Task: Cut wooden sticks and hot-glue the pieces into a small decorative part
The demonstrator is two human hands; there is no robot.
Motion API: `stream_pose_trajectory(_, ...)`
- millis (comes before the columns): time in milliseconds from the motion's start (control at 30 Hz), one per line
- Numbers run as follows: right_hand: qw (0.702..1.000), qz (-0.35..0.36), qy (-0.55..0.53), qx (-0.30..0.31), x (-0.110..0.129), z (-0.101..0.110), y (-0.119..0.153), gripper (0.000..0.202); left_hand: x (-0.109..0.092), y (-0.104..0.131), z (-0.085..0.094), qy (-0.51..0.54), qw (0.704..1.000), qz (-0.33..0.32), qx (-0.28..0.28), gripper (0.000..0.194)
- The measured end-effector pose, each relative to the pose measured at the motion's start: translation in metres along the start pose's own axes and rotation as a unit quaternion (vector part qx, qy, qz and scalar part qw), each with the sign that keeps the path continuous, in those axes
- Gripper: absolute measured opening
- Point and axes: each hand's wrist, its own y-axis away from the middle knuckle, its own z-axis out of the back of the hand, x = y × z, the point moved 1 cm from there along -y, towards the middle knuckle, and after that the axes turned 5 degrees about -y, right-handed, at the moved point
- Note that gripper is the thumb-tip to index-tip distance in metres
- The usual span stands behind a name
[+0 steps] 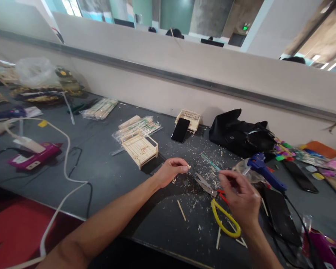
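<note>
My left hand (172,172) pinches a small pale wooden piece (188,167) between thumb and fingertips, above the dark table. To its right, my right hand (239,192) holds a thin teal-marked stick (211,163) that points up and left. Scissors with yellow and red handles (225,220) lie beneath and beside my right hand, blades toward the upper left. Small pale chips (194,203) are scattered between and around the hands. Behind my left hand stands a miniature slatted bamboo bed or bench (140,148).
A phone (180,130) leans on a small bamboo chair (192,117). At the right are a black bag (238,132), a blue glue gun (266,172) and dark phones. Packaged sticks (137,127) lie behind. A white cable (68,149) and magenta power strip (35,155) are at left.
</note>
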Motion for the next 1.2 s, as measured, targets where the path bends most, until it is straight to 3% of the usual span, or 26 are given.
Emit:
stream_pose_trajectory(133,0.996,0.015,-0.053,0.072,0.005,-0.029,0.011,0.011,0.001,0.002,-0.002,0.05,0.998,0.017,-0.017,0.034)
stream_pose_trajectory(333,0.994,0.011,-0.078,0.072,0.004,-0.05,0.013,0.013,0.004,0.005,-0.004,0.084,0.995,0.047,-0.015,0.034)
stream_pose_trajectory(600,0.994,0.046,-0.084,0.047,0.003,-0.054,0.019,0.004,0.006,0.009,-0.009,0.08,0.996,0.037,0.011,0.029)
stream_pose_trajectory(1200,0.992,0.041,-0.108,0.042,0.01,-0.052,0.022,0.009,0.011,0.011,-0.015,0.013,0.998,0.049,0.024,0.037)
